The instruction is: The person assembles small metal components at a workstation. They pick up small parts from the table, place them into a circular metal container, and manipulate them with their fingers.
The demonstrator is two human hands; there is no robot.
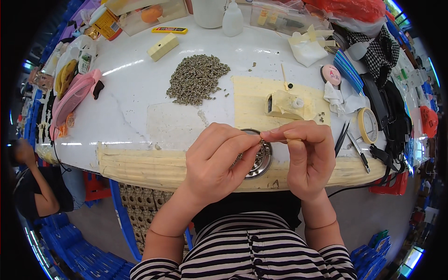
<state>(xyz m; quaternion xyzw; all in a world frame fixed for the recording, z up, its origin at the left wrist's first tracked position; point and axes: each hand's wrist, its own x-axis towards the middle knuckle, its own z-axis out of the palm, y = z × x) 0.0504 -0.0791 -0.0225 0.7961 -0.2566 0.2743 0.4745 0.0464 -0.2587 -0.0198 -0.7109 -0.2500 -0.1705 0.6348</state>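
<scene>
My left hand (217, 158) is closed in a pinch on something too small to make out, probably one of the little metal parts. Facing it, my right hand (310, 156) pinches a thin stick (280, 141), whose tip meets the left fingertips. Both hands are raised over a round metal dish (269, 163) with small metal parts inside, partly hidden by the left hand. Beyond them lies a pile of small metal parts (198, 77) on the white table. A taped block (280, 105) with a small white nozzle-like piece stands behind the right hand.
At the right lie black tweezers (342, 138), a knife (358, 151) and a tape roll (368, 125). A pink mesh bag (74, 100) is at the left. Far back stand a white squeeze bottle (233, 19) and a yellow cutter (170, 31). Another person's arm (42, 186) shows far left.
</scene>
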